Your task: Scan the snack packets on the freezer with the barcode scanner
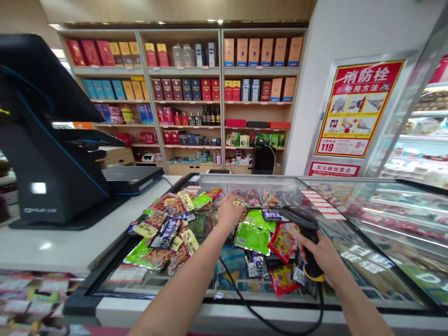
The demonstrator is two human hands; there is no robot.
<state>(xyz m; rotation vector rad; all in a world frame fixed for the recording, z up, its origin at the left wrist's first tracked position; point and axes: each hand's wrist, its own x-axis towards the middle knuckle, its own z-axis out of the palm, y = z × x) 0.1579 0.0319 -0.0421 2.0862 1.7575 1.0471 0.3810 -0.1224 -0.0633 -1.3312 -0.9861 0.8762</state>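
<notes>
My right hand (pixel 320 254) is wrapped round the handle of a black corded barcode scanner (pixel 304 224), over the right side of the snack packets. My left hand (pixel 229 212) reaches to the middle of the glass freezer top, its fingers bent at small packets; what they hold, if anything, is too small to name. Between the hands lie green packets (pixel 252 238) and a red packet (pixel 282 241). More red packets (pixel 283 280) and dark ones are nearer the front edge. A pile of mixed packets (pixel 168 231) spreads left of my left hand.
A dark checkout terminal (pixel 52 154) and a flat scale (pixel 133 177) stand on the white counter (pixel 70 247) at left. The scanner cable (pixel 245 301) loops over the freezer's front edge. Shelves of boxes (pixel 185 88) line the back wall; chilled cases stand at right.
</notes>
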